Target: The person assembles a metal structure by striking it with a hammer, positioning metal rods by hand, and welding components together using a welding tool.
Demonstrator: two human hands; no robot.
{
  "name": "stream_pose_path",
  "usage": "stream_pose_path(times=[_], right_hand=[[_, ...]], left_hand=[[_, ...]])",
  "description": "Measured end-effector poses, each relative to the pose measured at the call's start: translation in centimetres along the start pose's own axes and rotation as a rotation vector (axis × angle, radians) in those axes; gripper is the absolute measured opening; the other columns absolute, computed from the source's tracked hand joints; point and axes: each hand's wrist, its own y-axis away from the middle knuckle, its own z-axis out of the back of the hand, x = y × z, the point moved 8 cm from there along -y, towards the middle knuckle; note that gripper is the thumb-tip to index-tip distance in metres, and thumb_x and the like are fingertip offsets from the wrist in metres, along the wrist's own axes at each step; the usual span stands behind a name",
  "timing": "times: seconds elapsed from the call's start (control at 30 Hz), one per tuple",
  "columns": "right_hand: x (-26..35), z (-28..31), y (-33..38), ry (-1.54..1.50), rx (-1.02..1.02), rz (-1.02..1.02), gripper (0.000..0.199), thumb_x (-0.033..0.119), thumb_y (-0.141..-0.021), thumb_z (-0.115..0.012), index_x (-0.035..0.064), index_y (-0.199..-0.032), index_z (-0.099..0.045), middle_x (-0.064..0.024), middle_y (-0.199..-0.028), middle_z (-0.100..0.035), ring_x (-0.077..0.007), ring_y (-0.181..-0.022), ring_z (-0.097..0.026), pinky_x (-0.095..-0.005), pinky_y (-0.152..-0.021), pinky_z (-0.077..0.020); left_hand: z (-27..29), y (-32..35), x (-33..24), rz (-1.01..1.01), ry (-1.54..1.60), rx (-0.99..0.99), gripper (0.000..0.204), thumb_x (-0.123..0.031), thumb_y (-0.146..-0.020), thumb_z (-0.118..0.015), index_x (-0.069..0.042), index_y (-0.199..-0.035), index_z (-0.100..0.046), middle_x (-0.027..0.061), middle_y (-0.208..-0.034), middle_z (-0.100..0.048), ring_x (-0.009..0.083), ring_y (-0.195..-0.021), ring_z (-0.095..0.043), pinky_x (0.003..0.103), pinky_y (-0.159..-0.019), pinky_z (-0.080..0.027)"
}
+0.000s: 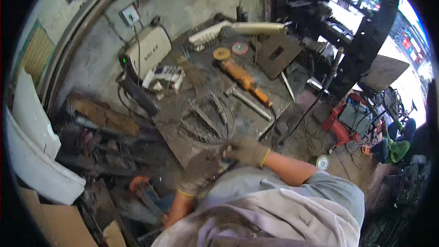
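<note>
Both my hands wear worn brownish work gloves and meet at the near edge of a dark workbench [180,148]. My left hand [199,174] lies low, its fingers curled toward a small dark piece that I cannot make out. From the right, my right hand [247,152] closes on the same spot, thumb and fingers drawn together. Just beyond them lies a dark looped frame [206,123] with chain-like or twisted strands; whether my hands touch it is unclear. A hammer [249,103] rests to its right, beside an orange angle grinder [244,82].
Two grinding discs, one yellow [222,54] and one pink [239,48], lie at the back. A brown plate with a slot [278,56] leans there. A white box [150,51] stands at the wall. Right, a red machine [336,121] sits among floor cables; farther off, someone in green [398,148] crouches.
</note>
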Motion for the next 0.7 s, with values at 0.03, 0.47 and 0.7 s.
stream_pose_path(times=[0.03, 0.47, 0.7], right_hand=[[-1.6, 1.4, -0.2, -0.047, -0.08, -0.019, 0.035, 0.034, -0.092, -0.071, 0.0068, -0.113, -0.074, -0.0196, -0.097, -0.073, -0.0326, -0.086, -0.07, -0.0435, -0.083, -0.0549], [-15.0, 5.2, 1.9, -0.442, -0.049, -0.204, 0.032, 0.019, -0.093, -0.07, 0.0031, -0.121, -0.072, -0.009, -0.097, -0.074, -0.0139, -0.086, -0.069, -0.0301, -0.079, -0.0546], [-13.8, 6.6, 0.1, -0.256, -0.133, -0.207, 0.029, 0.022, -0.093, -0.069, 0.0068, -0.118, -0.074, -0.0083, -0.093, -0.077, -0.0162, -0.085, -0.073, -0.0306, -0.079, -0.0558]], left_hand=[[1.1, 0.7, -0.6, 0.096, 0.099, -0.118, 0.04, -0.036, -0.102, -0.063, -0.004, -0.126, -0.065, 0.0138, -0.125, -0.067, 0.0285, -0.121, -0.062, 0.039, -0.102, -0.048], [0.1, 4.7, 2.0, 0.76, 0.862, -0.808, 0.038, -0.021, -0.093, -0.071, -0.002, -0.121, -0.055, 0.0085, -0.098, -0.067, 0.0163, -0.088, -0.068, 0.029, -0.077, -0.055], [6.5, 1.6, 2.6, 0.481, 0.722, -0.792, 0.054, -0.029, -0.096, -0.074, -0.003, -0.138, -0.056, 0.0106, -0.113, -0.066, 0.0187, -0.105, -0.068, 0.03, -0.082, -0.056]])
